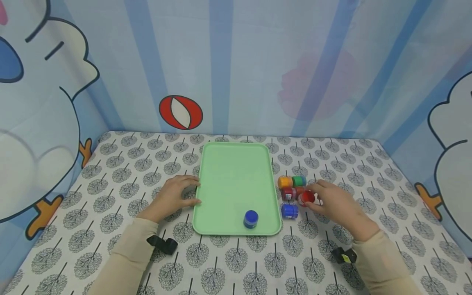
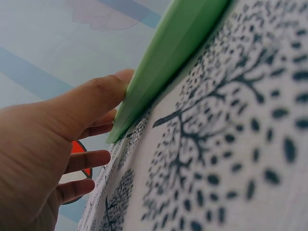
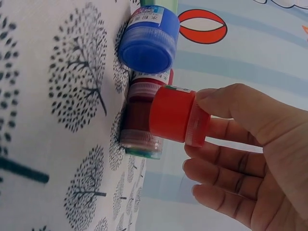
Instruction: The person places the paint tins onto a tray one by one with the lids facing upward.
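Right hand (image 1: 337, 205) pinching a red-capped paint jar (image 3: 175, 115) just beside the green tray (image 1: 236, 172) — loose fingertip hold, could slip and knock the blue jar (image 3: 149, 41). Left hand (image 1: 173, 196) spread, bracing the tray's edge.

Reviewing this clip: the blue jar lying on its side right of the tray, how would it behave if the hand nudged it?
The blue jar is a short cylinder lying on its side on the flat tablecloth, so it would probably roll rather than slide. It looks small and plastic, likely light, so a slight push may send it against the green tray rim. Its smooth wall could slip in a loose grip.
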A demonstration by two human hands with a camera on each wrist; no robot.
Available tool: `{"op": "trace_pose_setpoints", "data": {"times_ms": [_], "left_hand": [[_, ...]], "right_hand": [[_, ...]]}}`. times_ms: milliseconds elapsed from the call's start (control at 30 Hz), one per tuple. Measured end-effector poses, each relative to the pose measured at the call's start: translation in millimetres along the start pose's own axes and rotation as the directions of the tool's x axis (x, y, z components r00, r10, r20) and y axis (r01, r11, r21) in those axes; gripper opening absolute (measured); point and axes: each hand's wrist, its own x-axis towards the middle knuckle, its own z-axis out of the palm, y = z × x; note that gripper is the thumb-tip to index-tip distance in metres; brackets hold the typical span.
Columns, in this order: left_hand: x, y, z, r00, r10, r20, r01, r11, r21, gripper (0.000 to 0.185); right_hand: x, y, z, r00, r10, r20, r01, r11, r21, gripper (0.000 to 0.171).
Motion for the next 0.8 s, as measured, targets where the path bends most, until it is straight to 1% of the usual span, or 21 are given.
{"op": "trace_pose_setpoints", "data": {"times_ms": [267, 500, 800], "left_hand": [[0.6, -0.2, 0.1, 1.000, -0.001, 0.008, 0.001, 1.000, 0.003, 0.054], [-0.7, -1.6, 0.3, 1.000, -0.007, 0.001, 0.007, 1.000, -0.004, 0.055], [0.1, 1.1, -1.3, 1.000, -0.015, 0.007, 0.015, 1.000, -0.004, 0.056]], "right_hand": [[4, -5, 3, 0.999, -0.030, -0.028, 0.030, 0.999, -0.025, 0.036], [9, -8, 3, 1.000, -0.026, -0.016, 0.026, 1.000, -0.014, 0.036], [16, -15, 1, 0.998, -0.048, -0.027, 0.048, 0.999, -0.019, 0.036]]}}
